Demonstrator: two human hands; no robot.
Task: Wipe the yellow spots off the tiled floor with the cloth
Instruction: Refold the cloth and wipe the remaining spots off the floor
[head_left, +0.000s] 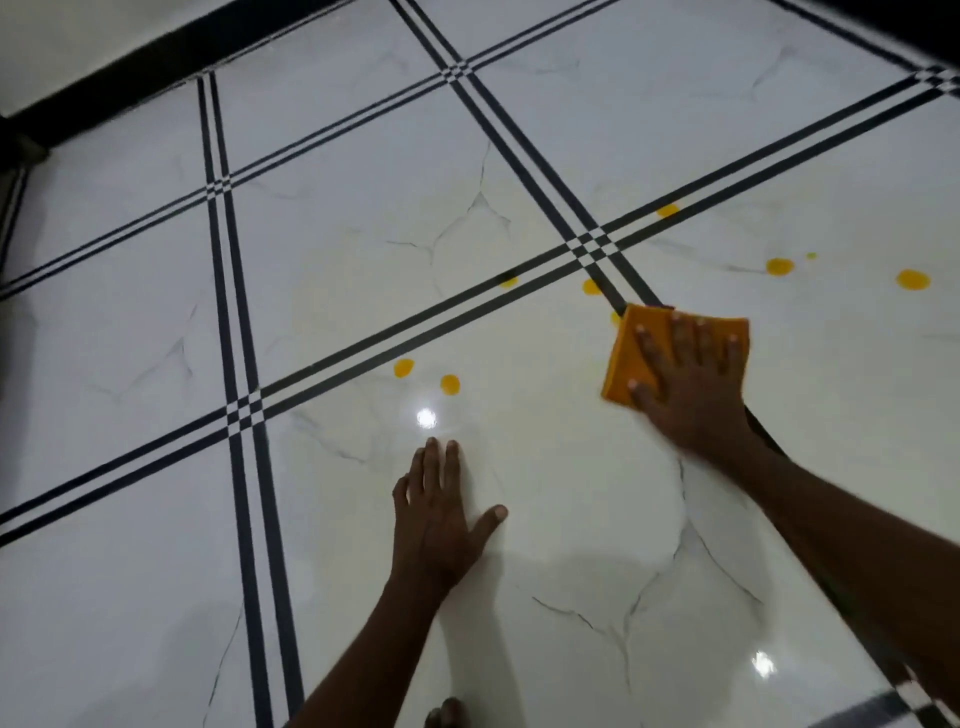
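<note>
Several yellow spots (779, 266) dot the glossy white tiled floor (337, 260): two lie close together near a bright glare, others sit along the black double lines and further right. One orange cloth (631, 358), folded flat, lies on the tile just below where the dark lines cross, partly covering a spot at its upper left edge. The right hand (691, 384) presses down on it, fingers spread. The left hand (436, 519) rests flat on bare tile nearby, fingers together, thumb out, holding nothing.
</note>
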